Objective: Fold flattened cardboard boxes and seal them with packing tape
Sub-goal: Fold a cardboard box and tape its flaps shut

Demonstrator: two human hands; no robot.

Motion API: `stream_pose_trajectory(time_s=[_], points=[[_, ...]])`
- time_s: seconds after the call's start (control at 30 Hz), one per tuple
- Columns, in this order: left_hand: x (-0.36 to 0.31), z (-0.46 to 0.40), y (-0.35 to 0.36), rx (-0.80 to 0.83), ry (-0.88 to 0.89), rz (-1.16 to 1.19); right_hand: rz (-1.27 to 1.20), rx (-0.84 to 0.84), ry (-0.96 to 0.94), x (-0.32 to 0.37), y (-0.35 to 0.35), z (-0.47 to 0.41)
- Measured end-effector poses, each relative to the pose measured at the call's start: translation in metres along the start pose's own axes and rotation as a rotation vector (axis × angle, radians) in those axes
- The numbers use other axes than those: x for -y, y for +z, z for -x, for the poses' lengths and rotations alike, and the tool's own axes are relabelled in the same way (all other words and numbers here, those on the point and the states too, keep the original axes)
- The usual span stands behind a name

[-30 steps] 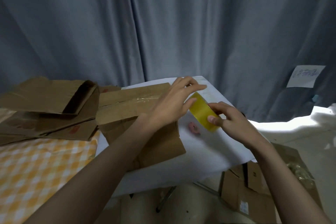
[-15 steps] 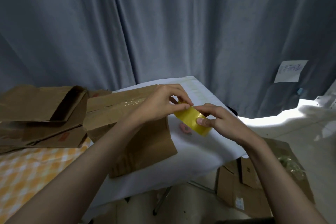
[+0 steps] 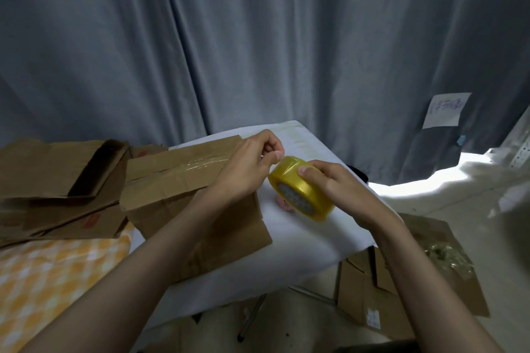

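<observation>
A yellow roll of packing tape (image 3: 302,190) is held above the white table (image 3: 304,241). My right hand (image 3: 341,189) grips the roll from the right, thumb on its top. My left hand (image 3: 249,169) pinches at the roll's upper left edge with thumb and fingertips, where the tape end lies. A flattened brown cardboard box (image 3: 183,180), with clear tape shining on its top, lies on the table under my left forearm.
More flattened cardboard (image 3: 57,180) is piled at the left over an orange checked cloth (image 3: 57,275). Something pink (image 3: 282,203) lies on the table under the roll. Cardboard pieces (image 3: 381,292) sit on the floor at the right. A grey curtain hangs behind.
The roll has turned so its patterned side face shows. My left hand has curled into a pinch at the roll's edge. The view has shifted slightly.
</observation>
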State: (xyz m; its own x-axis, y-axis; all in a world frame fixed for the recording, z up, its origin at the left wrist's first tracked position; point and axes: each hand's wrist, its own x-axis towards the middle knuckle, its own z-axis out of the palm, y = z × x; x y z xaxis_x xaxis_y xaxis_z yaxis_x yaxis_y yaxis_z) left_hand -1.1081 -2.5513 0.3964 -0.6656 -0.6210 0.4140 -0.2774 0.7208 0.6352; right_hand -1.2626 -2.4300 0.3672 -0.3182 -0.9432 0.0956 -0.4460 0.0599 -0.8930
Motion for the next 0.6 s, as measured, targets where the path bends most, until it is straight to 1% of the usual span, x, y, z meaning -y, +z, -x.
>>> stream_pose_trajectory(time_s=[0.13,0.23,0.3,0.37,0.5,0.6], points=[[-0.01,-0.006,-0.002,0.048,-0.088,0.026,0.063,-0.106,0.097,-0.001,0.006,-0.003],[-0.01,-0.01,-0.004,0.084,-0.137,0.069,0.032,-0.172,0.138,-0.001,0.007,-0.003],[-0.007,-0.011,-0.008,0.15,-0.173,0.092,0.015,-0.189,0.16,-0.001,0.007,-0.002],[-0.004,-0.012,-0.013,0.187,-0.188,0.084,0.01,-0.182,0.179,-0.001,0.006,-0.002],[-0.005,-0.015,-0.018,0.176,-0.19,0.094,-0.026,-0.154,0.217,0.002,0.007,0.0],[-0.006,-0.019,-0.023,0.165,-0.22,0.103,-0.167,-0.025,0.208,0.011,0.008,0.007]])
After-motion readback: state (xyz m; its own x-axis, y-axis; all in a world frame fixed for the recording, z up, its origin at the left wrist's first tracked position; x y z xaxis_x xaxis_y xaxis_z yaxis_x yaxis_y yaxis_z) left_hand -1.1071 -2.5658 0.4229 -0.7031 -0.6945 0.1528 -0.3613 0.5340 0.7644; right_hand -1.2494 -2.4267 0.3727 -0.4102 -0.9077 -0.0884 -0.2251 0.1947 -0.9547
